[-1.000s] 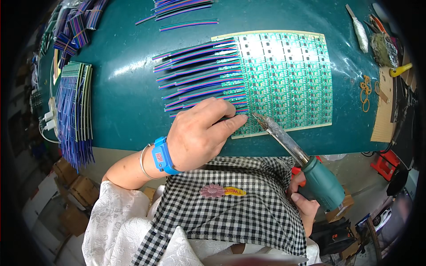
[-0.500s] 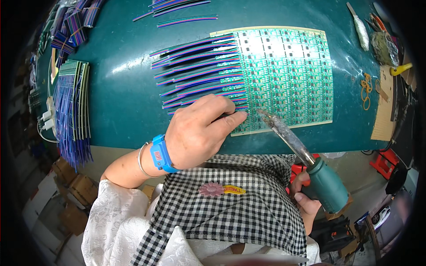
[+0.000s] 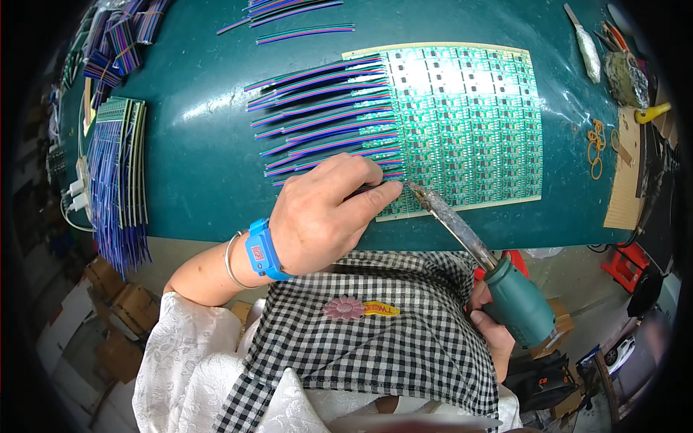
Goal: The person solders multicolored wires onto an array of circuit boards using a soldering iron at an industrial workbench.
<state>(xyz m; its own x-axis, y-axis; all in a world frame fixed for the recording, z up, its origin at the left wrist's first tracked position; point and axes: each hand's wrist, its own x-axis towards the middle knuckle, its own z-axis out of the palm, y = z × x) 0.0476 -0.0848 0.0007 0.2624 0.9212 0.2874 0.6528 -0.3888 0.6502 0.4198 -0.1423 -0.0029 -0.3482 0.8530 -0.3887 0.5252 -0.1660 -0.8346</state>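
A large green circuit board panel (image 3: 469, 137) lies on the table, with rows of multicoloured ribbon wires (image 3: 328, 133) attached along its left side and fanning leftward. My left hand (image 3: 321, 206), with a blue wrist strap, is closed in a pinch at the panel's lower left, on the end of a ribbon wire mostly hidden by my fingers. My right hand (image 3: 494, 335) grips the green handle of a soldering iron (image 3: 521, 303) from below. Its tip is at the panel's lower left, just right of my left thumb and fingertip.
Stacked boards with hanging wires (image 3: 121, 180) sit at the left edge, beside a white power plug (image 3: 78, 187). Loose ribbon wires (image 3: 307, 34) lie at the back. Rubber bands (image 3: 595, 151), cardboard (image 3: 624, 177) and a wrapped tool (image 3: 588, 54) are at the right.
The soldering iron has shifted left and slightly down with my right hand, bringing its tip close to my left fingertips. My left hand has stayed in place.
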